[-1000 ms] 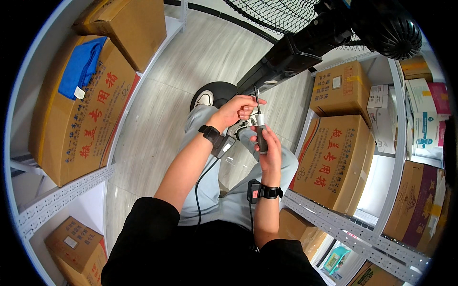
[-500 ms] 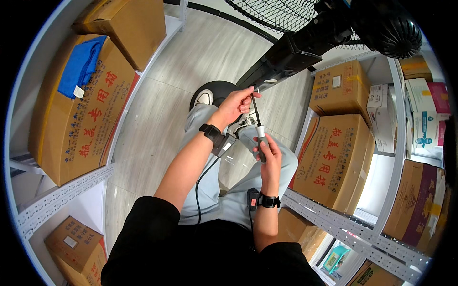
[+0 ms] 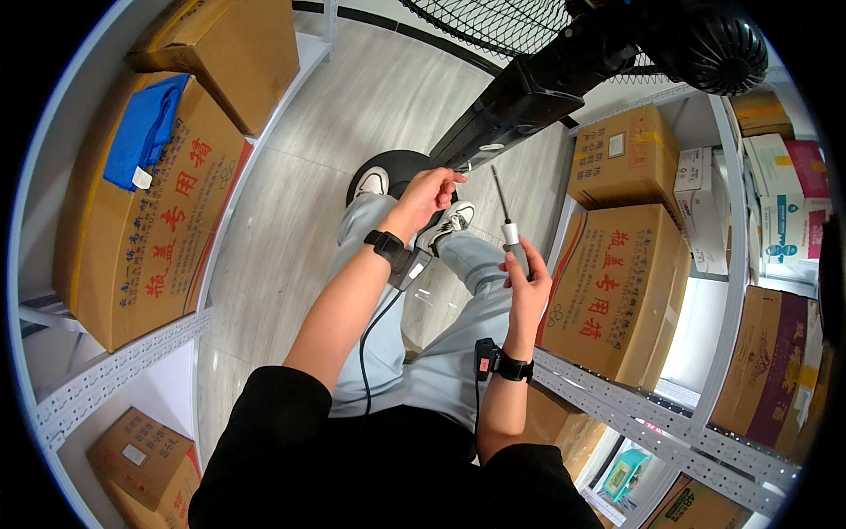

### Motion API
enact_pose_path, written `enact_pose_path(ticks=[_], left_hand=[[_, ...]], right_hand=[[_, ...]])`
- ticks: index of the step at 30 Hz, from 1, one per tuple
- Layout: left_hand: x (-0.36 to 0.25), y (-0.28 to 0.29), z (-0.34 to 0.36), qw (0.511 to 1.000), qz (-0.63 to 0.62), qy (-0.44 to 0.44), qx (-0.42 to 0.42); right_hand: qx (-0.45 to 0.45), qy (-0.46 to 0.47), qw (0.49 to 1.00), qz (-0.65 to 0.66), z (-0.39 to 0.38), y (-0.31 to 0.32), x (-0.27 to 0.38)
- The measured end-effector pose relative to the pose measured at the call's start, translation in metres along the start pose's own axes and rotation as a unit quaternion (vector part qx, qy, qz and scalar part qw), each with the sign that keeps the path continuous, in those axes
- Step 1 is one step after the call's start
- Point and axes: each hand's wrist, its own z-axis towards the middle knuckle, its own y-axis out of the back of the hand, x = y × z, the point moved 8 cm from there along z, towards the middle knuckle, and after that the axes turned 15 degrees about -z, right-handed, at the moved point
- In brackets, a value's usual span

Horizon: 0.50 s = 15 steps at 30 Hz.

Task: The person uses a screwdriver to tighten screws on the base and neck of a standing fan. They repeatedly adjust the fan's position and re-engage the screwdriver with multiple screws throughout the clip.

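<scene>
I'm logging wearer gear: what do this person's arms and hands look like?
Short black sleeves. Left hand and right hand are ungloved. Each wrist has a black strap and small box: the left box bears a whitish patch, the right box a reddish label. A black cable trails from each.

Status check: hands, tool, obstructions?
Left hand beside black fan post, grip unclear. Right hand holding screwdriver. Screwdriver appears apart from post; nothing visibly between them.
</scene>
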Motion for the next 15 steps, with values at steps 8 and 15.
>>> enact_pose_path(ticks=[8,15], left_hand=[[0.002,0.004,0.000,0.999,0.015,0.013,-0.028],[0.001,0.009,0.002,0.999,0.017,0.001,-0.035]], right_hand=[[-0.014,0.002,1.000,0.011,0.020,-0.001,0.011],[0.019,0.006,0.997,0.068,0.036,-0.015,0.003]])
